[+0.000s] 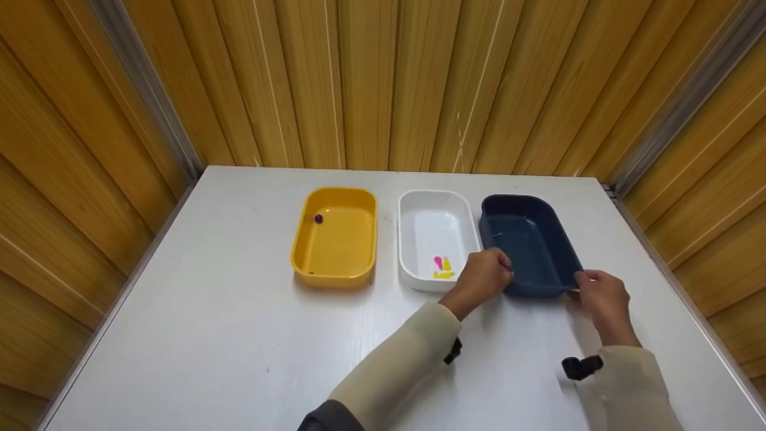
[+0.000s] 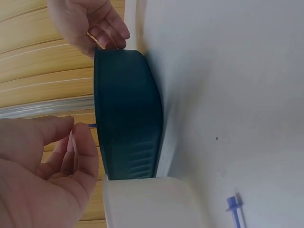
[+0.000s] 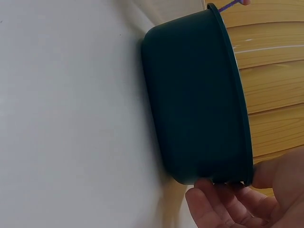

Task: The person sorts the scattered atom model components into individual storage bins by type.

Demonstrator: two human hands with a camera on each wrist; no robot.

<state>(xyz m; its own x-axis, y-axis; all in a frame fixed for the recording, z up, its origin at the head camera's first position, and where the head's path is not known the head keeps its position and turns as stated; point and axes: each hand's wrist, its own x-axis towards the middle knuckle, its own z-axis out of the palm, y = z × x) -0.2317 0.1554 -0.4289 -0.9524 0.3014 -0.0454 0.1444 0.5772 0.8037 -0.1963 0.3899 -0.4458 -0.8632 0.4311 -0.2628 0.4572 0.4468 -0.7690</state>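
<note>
At the near left corner of a dark blue tray [image 1: 538, 292], my left hand [image 1: 483, 278] pinches a thin purple-blue stick-like piece [image 3: 230, 5] between thumb and forefinger, just above the rim. Its lower part is hidden by the tray wall and fingers, so its exact kind cannot be told. My right hand [image 1: 603, 299] grips the near right corner of the same tray, thumb on the rim and fingers beneath it. A small thin item [image 1: 497, 234] lies inside the tray by its left wall, too small to identify.
Left of the dark tray stands a white tray [image 1: 422, 284] holding a pink piece [image 1: 438, 263] and yellow pieces [image 1: 443, 275]. Farther left, a yellow tray [image 1: 335, 281] holds a purple ball [image 1: 319, 219]. A blue flanged plastic piece [image 2: 232, 204] lies on the white table [image 1: 209, 311].
</note>
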